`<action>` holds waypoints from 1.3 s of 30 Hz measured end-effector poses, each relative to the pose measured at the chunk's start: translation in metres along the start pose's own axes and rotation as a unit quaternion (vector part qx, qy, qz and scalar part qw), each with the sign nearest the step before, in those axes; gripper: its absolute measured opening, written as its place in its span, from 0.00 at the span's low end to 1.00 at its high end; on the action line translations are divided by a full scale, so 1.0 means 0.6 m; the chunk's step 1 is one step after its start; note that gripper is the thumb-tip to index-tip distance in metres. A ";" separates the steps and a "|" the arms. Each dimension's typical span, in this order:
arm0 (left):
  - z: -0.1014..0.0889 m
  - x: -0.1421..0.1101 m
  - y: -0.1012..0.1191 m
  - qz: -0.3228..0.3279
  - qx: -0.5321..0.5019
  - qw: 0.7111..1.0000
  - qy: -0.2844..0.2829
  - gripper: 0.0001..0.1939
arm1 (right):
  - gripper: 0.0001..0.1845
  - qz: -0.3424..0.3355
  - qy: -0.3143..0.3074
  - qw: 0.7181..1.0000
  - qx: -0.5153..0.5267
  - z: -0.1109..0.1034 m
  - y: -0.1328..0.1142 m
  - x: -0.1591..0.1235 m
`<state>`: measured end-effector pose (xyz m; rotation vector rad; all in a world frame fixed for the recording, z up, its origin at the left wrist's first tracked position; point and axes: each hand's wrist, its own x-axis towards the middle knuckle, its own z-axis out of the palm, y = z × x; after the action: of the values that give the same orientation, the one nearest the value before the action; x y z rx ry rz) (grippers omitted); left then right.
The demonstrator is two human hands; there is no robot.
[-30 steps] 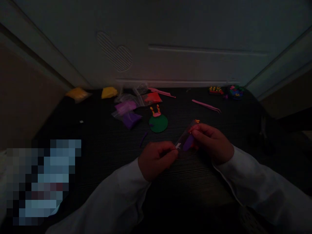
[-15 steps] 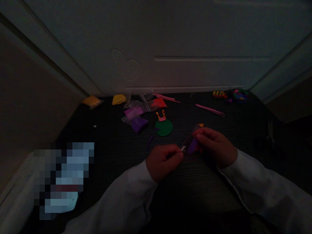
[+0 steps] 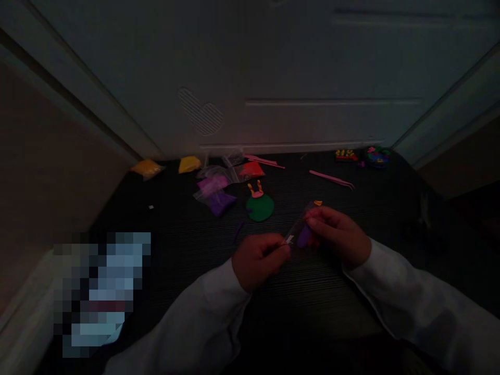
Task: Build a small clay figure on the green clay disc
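Note:
Between my hands is a small clear plastic bag [image 3: 297, 229] with a purple piece, perhaps clay, in or against it. My left hand [image 3: 262, 259] pinches the bag's left end, near a small white mark. At the other end, the fingers of my right hand [image 3: 338, 232] are closed on the bag's edge. A bit of orange [image 3: 317, 202] lies just beyond those right fingertips. Behind my left hand sits a flat green disc [image 3: 261, 208] bearing a pink piece with two orange-yellow upright stalks. A thin purple stick [image 3: 238, 231] rests in front of the disc.
Bags of purple clay [image 3: 221, 202], red clay [image 3: 252, 169], yellow clay [image 3: 189, 164] and orange clay [image 3: 147, 167] lie toward the back. Pink tweezers [image 3: 331, 179] are right of centre. Colourful small models [image 3: 377, 157] stand back right; scissors [image 3: 425, 221] lie right. A blurred-out bright screen [image 3: 113, 286] is at left.
The view has shifted slightly, so the things on the table sit a little lower and to the left. Both hands keep hold of the bag, with little other movement.

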<state>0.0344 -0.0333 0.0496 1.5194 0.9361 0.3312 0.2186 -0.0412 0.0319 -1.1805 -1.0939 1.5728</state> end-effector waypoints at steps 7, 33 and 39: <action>0.000 -0.001 -0.007 0.010 0.009 1.000 0.009 0.12 | 0.11 -0.011 -0.008 1.000 0.024 0.000 0.002 -0.002; -0.001 -0.001 0.001 0.005 0.012 1.000 0.006 0.11 | 0.08 -0.001 -0.047 0.997 0.053 -0.001 -0.003 -0.006; -0.001 -0.003 0.002 0.002 0.004 1.000 0.010 0.12 | 0.10 -0.006 -0.047 0.998 0.048 0.000 -0.003 -0.006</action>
<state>0.0334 -0.0338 0.0513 1.5279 0.9499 0.3468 0.2198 -0.0444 0.0342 -1.0423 -1.0717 1.6669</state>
